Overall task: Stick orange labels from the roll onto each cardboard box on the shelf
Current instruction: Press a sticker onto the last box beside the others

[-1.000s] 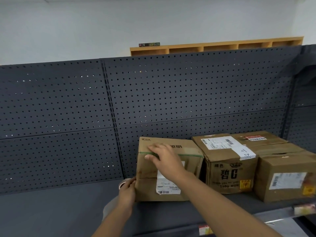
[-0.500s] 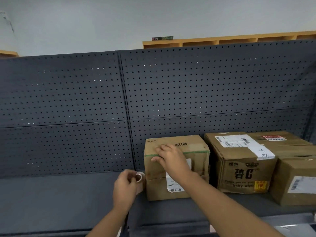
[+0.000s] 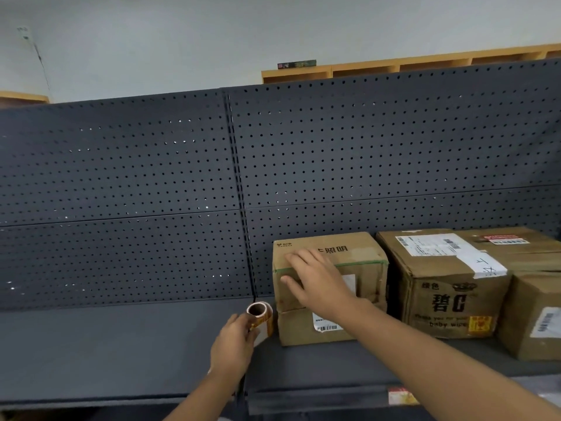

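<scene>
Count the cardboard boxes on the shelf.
3 boxes: the left box under the right hand, the middle box beside it, and the right box, cut off by the frame; more may sit beyond.

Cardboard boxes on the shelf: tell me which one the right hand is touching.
The leftmost box, the one with the green band round its top. The right hand lies open across its front upper edge; the other boxes to its right are untouched.

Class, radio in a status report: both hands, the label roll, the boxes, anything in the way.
Left hand grips label roll beside leftmost box. Right hand flat on that box's front, fingers straight. Middle box labelled. Nothing in the way.
</scene>
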The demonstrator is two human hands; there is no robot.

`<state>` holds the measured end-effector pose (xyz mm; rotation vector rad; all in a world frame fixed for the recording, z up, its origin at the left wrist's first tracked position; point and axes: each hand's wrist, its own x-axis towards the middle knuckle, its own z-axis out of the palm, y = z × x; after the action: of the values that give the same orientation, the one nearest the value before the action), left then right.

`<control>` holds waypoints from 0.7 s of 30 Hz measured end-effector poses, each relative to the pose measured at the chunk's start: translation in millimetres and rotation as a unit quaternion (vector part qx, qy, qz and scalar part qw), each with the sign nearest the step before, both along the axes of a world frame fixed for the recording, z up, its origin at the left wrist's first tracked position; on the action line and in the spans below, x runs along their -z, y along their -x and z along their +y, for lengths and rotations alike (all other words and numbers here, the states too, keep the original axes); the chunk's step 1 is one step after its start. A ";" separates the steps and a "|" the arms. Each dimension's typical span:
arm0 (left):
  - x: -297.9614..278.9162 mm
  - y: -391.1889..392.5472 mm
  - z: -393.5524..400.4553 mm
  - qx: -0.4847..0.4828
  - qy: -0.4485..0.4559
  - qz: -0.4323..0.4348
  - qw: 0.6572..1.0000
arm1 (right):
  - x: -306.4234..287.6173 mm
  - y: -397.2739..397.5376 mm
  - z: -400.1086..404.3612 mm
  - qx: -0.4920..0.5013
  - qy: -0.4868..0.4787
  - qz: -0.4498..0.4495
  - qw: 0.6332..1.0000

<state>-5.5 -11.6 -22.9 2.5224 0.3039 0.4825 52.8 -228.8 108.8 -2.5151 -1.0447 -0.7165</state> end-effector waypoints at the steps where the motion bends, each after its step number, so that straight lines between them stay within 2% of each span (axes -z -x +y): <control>1: -0.5 -0.6 0.8 -0.001 -0.019 0.005 1.000 | -0.4 2.4 3.7 -0.009 -0.010 -0.009 1.000; 5: 2.9 -4.2 2.4 0.002 -0.073 0.040 0.997 | -1.6 9.1 17.9 -0.042 -0.049 -0.010 0.998; 9: 6.2 -7.0 3.8 0.023 -0.082 0.050 0.995 | 8.1 14.1 28.3 -0.054 -0.073 -0.034 0.995; 14: 9.3 -4.6 6.4 0.038 -0.001 0.022 0.999 | 35.2 23.9 44.7 -0.038 -0.072 -0.056 0.995; 16: 5.8 -3.7 7.6 0.039 0.004 0.019 0.999 | 47.0 24.7 46.3 -0.036 -0.057 -0.034 0.997; 21: 1.1 -7.1 12.4 0.052 0.010 0.030 0.998 | 63.1 22.3 50.1 -0.021 -0.076 0.097 0.992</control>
<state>1.6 0.8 -24.0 2.5210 0.1985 0.3623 30.6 -178.8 45.7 -2.3699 -0.9340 -0.5075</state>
